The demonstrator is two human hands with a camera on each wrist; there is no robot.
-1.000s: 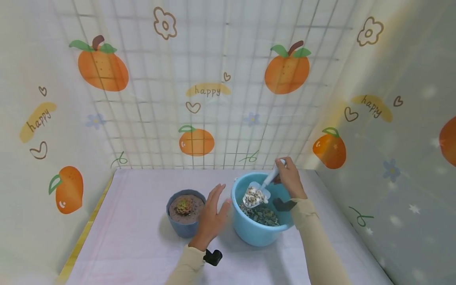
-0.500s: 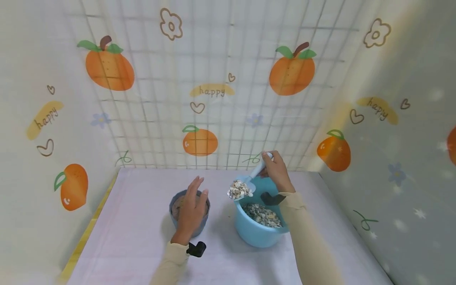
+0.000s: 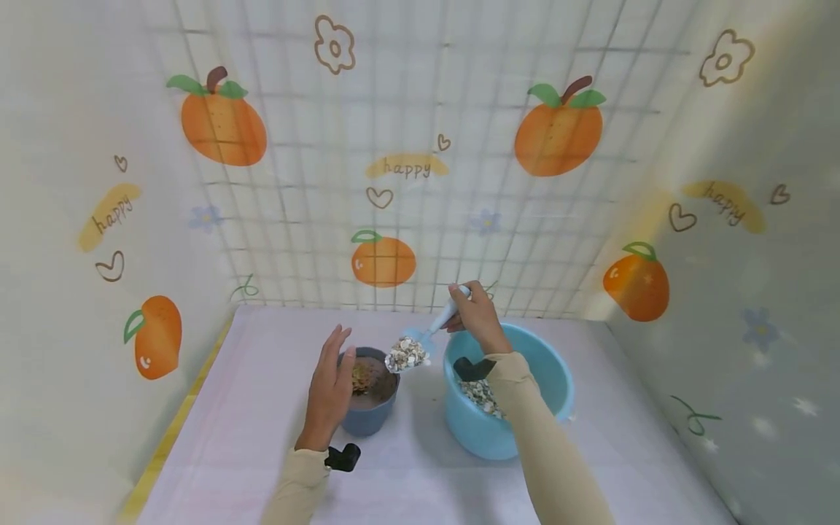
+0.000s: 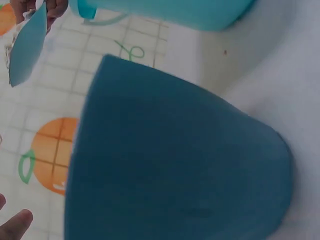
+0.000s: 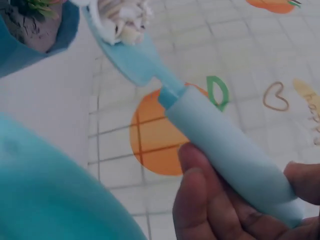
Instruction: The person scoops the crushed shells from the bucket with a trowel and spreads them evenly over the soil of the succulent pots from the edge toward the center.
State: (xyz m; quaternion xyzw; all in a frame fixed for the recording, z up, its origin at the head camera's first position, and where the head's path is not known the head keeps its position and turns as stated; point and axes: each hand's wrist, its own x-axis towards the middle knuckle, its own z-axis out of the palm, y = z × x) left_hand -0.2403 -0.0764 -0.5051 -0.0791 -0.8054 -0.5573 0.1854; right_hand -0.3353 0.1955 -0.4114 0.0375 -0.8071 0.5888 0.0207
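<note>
My right hand (image 3: 479, 319) grips the pale blue handle of a small hand shovel (image 5: 227, 150), its blade heaped with whitish gravel (image 3: 408, 354). The blade hangs level, just above the right rim of a blue-grey flower pot (image 3: 367, 421). Soil fills the pot around a small succulent (image 3: 359, 379), partly covered by my left hand (image 3: 326, 401). That hand is beside the pot's left side, fingers extended; whether it touches the pot I cannot tell. In the left wrist view the pot wall (image 4: 175, 150) fills most of the picture.
A light blue bucket (image 3: 482, 436) with more gravel (image 3: 481, 398) stands right of the pot, under my right forearm. The white-covered table (image 3: 420, 488) is enclosed by a printed curtain (image 3: 420, 219) at the back and both sides.
My right hand has carried the loaded shovel left, out from over the bucket to the pot's rim. The left hand has moved from the pot's right side across to its left.
</note>
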